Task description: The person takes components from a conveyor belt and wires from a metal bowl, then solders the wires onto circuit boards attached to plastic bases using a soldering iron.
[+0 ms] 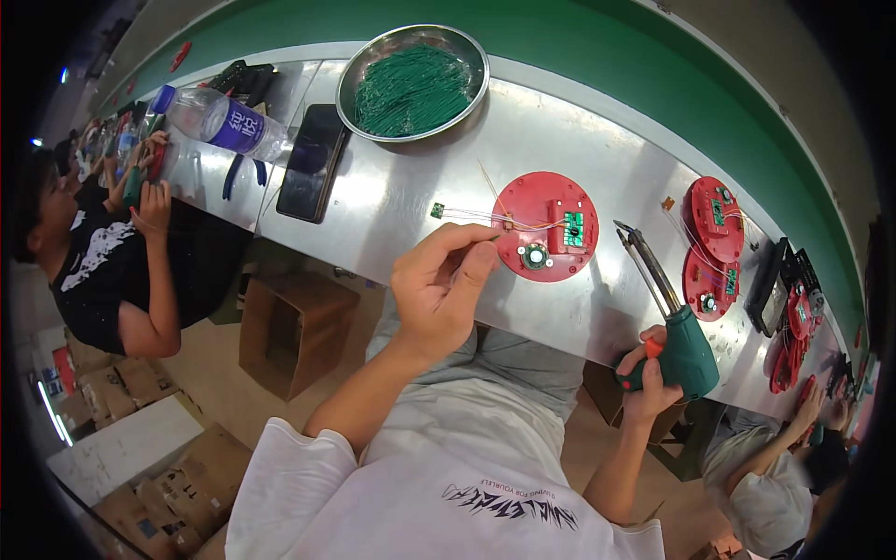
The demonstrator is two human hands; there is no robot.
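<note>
My left hand is pinched at the left rim of a round red plastic disc. A tiny bit of thin green wire shows at its fingertips; the rest of it is hidden. On the disc are a green circuit board in a raised red housing and a round silver and black part. Thin wires run left from the housing to a small green board on the table. My right hand grips a green soldering gun with a red trigger, its metal tip raised to the disc's right.
A steel bowl of green wires stands at the back beside a black phone. Left of these lie a plastic bottle and dark-handled pliers. More red discs sit right on the metal table. Other people work on both sides.
</note>
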